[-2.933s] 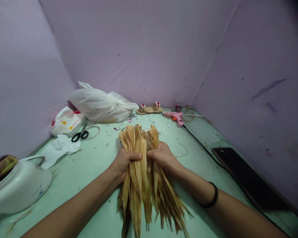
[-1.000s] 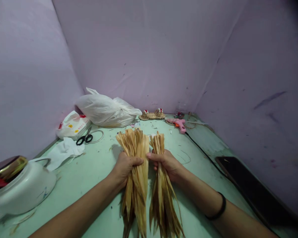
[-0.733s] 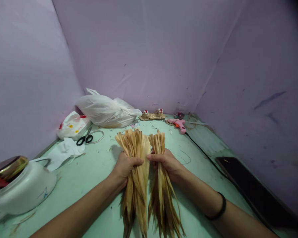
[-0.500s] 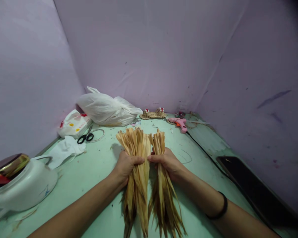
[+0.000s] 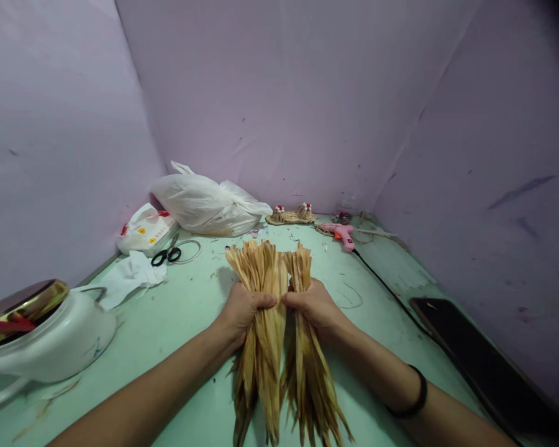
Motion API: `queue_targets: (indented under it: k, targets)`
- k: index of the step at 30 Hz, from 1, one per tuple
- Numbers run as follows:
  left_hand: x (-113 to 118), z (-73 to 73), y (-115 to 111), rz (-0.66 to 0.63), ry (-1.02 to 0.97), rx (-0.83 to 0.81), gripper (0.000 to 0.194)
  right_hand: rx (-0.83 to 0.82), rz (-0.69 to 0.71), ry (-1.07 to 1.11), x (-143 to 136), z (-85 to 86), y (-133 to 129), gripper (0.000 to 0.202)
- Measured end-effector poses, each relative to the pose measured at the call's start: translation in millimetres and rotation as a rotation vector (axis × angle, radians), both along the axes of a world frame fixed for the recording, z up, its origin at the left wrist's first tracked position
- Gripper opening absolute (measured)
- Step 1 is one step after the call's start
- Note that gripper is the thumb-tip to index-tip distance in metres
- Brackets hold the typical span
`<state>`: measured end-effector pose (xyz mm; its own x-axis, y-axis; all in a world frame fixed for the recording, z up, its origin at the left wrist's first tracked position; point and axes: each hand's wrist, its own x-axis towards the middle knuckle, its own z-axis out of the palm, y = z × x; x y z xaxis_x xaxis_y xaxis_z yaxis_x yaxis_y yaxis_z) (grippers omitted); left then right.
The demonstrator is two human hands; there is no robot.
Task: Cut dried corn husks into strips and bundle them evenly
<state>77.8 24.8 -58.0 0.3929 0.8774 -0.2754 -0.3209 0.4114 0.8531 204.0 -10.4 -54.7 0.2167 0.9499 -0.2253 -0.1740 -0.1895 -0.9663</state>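
Two bundles of dry, tan corn husks stand side by side in front of me, over the pale green tabletop. My left hand (image 5: 243, 310) is closed around the wider bundle of corn husks (image 5: 263, 354), its thumb lying across the front. The narrower bundle of corn husks (image 5: 307, 372) is gripped by my right hand (image 5: 315, 305), with a black band on that forearm. Both thumbs point inward, and their tips nearly meet between the bundles. The cut upper ends fan out above my hands, while pointed tips hang below. Most of my fingers are hidden behind the husks.
At left are a white pot (image 5: 74, 341), tissues (image 5: 133, 276), a tissue pack (image 5: 149, 230) and black-handled scissors (image 5: 166, 255). A white plastic bag (image 5: 209, 205) and woven piece (image 5: 291, 216) lie behind. Rightward are a pink glue gun (image 5: 345, 236), its cord and a dark tray-like object (image 5: 475, 354).
My view has turned slightly left, so everything sits a little further right. Both hands keep their grip, and the two bundles' upper ends look slightly closer together.
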Motion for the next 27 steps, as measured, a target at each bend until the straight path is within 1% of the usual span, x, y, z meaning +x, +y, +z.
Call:
queue_targets:
  k: [4, 6, 8, 10, 12, 14, 16, 18, 20, 21, 23, 27]
  targets:
    - [1, -1.6, 0, -0.006, -0.036, -0.009, 0.045, -0.039, -0.062, -0.124, 0, -8.0, 3, 0.019]
    - [1, -2.1, 1, -0.015, -0.049, -0.014, 0.045, -0.056, -0.100, -0.154, 3, -14.0, 5, 0.020]
    - [0, -2.4, 2, -0.013, -0.040, -0.027, 0.040, -0.082, -0.123, -0.136, 8, -17.9, 9, 0.021]
    - [-1, -2.2, 4, 0.005, -0.032, -0.044, 0.037, -0.116, -0.148, -0.085, 18, -15.3, 14, 0.018]
    - [-3, -1.5, 5, 0.026, -0.024, -0.062, 0.035, -0.118, -0.210, 0.025, 33, -4.1, 18, 0.012]
    - [-6, -0.4, 7, 0.050, 0.000, -0.076, 0.032, -0.084, -0.290, 0.154, 53, 14.5, 21, 0.012]
    - [-8, 0.8, 8, 0.076, 0.041, -0.079, 0.028, -0.029, -0.335, 0.221, 75, 35.9, 20, 0.013]
    - [-9, 1.6, 10, 0.088, 0.058, -0.077, 0.026, 0.074, -0.340, 0.277, 93, 54.0, 16, 0.012]
    - [-9, 1.5, 11, 0.081, 0.057, -0.079, 0.025, 0.171, -0.298, 0.295, 102, 63.7, 11, 0.014]
    - [-9, 1.0, 12, 0.073, 0.052, -0.082, 0.025, 0.195, -0.266, 0.286, 101, 64.5, 8, 0.018]
    - [-9, -0.2, 13, 0.064, 0.040, -0.079, 0.025, 0.166, -0.191, 0.248, 89, 58.3, 5, 0.023]
    - [-7, 0.5, 10, 0.036, -0.012, -0.041, 0.033, -0.013, -0.045, 0.193, 39, 28.9, 2, 0.027]
